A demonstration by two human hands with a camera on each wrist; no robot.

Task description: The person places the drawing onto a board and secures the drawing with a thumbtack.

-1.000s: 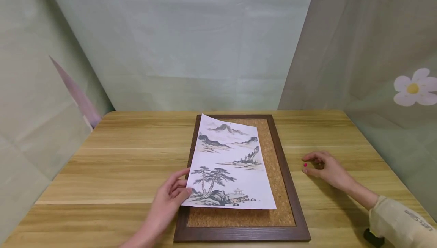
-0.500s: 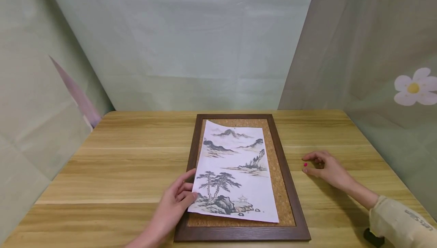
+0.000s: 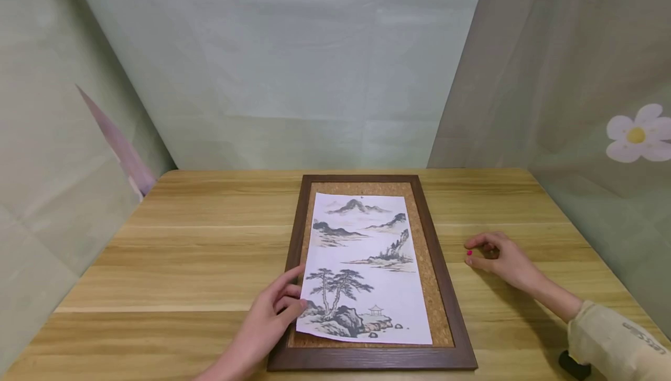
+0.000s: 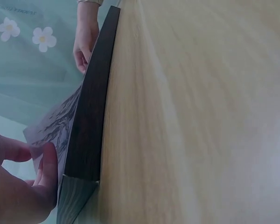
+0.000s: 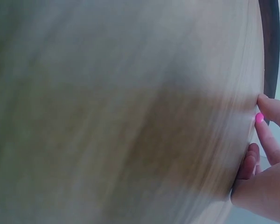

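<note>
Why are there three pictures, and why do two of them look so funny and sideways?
A person is wearing three small cameras. The big picture comes from one on the head, looking down at a wooden table. The two odd pictures come from cameras on the wrists, so they sit very low and close, and everything looks tilted and blurry.

On the table lies a cork board in a dark wooden frame. On the cork lies a paper ink painting of mountains and pine trees.

The left hand holds the painting's lower left edge; the left wrist picture shows its fingers on the paper. The right hand rests on the table beside the frame, with a tiny pink thing at its fingertips. It is too small to tell.
</note>
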